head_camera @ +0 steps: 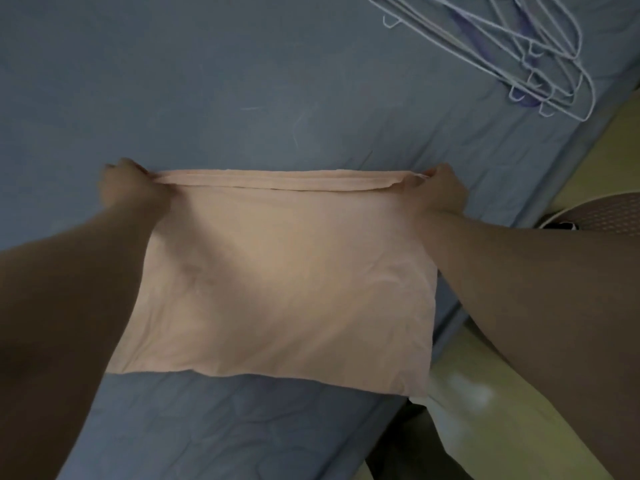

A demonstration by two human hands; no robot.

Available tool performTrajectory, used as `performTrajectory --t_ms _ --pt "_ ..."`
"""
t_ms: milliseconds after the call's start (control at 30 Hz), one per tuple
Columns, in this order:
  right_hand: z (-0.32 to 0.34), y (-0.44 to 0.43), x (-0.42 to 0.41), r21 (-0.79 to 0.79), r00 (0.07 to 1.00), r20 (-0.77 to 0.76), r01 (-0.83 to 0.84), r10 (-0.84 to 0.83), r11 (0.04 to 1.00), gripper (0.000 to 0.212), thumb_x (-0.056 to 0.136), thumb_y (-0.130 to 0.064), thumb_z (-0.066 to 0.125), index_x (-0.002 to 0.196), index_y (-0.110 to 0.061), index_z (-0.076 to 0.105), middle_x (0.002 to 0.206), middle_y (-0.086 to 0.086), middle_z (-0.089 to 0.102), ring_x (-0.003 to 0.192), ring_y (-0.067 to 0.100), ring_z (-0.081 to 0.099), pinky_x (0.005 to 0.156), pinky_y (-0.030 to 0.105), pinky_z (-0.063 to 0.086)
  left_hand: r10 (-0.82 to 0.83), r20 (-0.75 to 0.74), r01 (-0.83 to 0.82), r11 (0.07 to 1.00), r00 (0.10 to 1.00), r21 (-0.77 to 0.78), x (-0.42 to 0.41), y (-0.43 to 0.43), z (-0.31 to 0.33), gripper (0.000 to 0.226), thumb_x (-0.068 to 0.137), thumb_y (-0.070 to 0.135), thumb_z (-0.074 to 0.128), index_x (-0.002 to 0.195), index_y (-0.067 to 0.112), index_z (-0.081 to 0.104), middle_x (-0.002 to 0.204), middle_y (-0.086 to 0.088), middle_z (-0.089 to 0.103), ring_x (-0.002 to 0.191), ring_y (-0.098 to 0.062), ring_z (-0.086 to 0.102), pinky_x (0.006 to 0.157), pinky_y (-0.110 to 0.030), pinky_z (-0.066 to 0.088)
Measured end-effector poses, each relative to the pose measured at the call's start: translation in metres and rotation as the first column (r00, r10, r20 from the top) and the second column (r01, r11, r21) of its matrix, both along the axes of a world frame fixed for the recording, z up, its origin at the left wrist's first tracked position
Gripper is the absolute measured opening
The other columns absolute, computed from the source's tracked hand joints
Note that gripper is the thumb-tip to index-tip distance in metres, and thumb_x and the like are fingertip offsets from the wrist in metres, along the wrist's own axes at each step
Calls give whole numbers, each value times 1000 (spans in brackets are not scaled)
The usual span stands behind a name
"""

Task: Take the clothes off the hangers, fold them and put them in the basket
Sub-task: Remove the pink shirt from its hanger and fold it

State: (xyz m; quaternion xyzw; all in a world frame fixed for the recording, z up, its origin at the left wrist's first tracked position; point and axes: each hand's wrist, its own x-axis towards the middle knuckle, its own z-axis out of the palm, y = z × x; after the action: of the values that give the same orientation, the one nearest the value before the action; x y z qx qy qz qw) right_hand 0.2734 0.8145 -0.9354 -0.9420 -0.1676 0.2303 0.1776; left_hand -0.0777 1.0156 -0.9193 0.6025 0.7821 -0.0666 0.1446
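We found the folding step in hand: our left hand [128, 188] and right hand [440, 191] each pinched a far corner of the peach garment [277, 282], stretched at centre over the blue bed [277, 81]. Bare hangers [540, 60] lay at one o'clock. In our judgement, the next move called for an even half-fold.

I can read no words, numbers or brand marks anywhere in view. The peach cloth [277, 278] in the middle and the blue sheet [242, 81] around it are plain.
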Motion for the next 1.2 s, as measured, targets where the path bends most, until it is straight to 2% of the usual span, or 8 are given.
performTrajectory --t_ms 133,267,400,633,767,867,1033,1200 --pt "-5 10 -5 -310 947 144 -231 286 922 37 96 -37 47 127 -19 54 141 15 38 128 35 38 102 47 31 -292 -294 291 955 910 -49 26 -5 7 61 86 37 65 134 6 47 141 -19 39 130 -41 36 106 -49 34" --pt "1 20 -15 -216 795 146 -555 588 804 41 92 -40 45 127 -23 54 137 11 42 126 34 39 103 49 28 -630 -156 612 777 761 -151 40 -1 4 50 86 27 65 134 19 52 136 -14 52 128 -36 44 104 -47 33" --pt "-1 27 -21 -242 456 93 -852 885 464 49 87 -48 51 132 -28 46 131 5 48 126 28 41 104 49 27 -637 -72 607 759 768 -236 54 2 1 37 96 35 55 129 20 58 131 -16 56 120 -40 51 100 -47 41" --pt "-9 60 -19 -131 811 15 -578 585 805 43 99 -56 36 113 -21 58 120 5 62 117 30 51 97 47 33 -488 -16 472 851 872 -230 66 11 -4 34 97 30 49 125 14 59 130 -18 58 120 -42 52 99 -47 44" --pt "-6 50 -9 -131 612 -174 -791 771 598 73 77 -80 53 124 -25 51 125 -2 57 118 26 53 100 48 40 -522 -11 466 770 853 -437 64 9 3 74 66 40 69 135 27 49 131 -12 58 123 -37 51 104 -46 44" --pt "0 56 -8 -182 512 -380 -858 771 480 88 64 -77 72 128 -20 52 128 3 58 116 28 56 98 42 45 -641 -19 525 647 768 -553 66 5 2 70 65 32 73 131 26 53 128 -10 60 119 -36 54 101 -44 46" --pt "0 64 -9 -349 368 -606 -920 706 180 54 70 -35 88 109 -5 66 112 7 66 90 25 62 84 31 50 -830 -141 538 469 540 -700 71 2 2 64 70 28 84 128 21 59 123 -8 64 116 -31 59 95 -40 49" --pt "5 52 2 -412 311 -553 -908 773 70 57 85 -44 72 121 -1 63 111 9 63 87 23 51 77 28 42 -857 -318 496 498 404 -712 51 4 10 50 88 42 67 131 19 59 133 -6 60 125 -30 55 100 -50 44"
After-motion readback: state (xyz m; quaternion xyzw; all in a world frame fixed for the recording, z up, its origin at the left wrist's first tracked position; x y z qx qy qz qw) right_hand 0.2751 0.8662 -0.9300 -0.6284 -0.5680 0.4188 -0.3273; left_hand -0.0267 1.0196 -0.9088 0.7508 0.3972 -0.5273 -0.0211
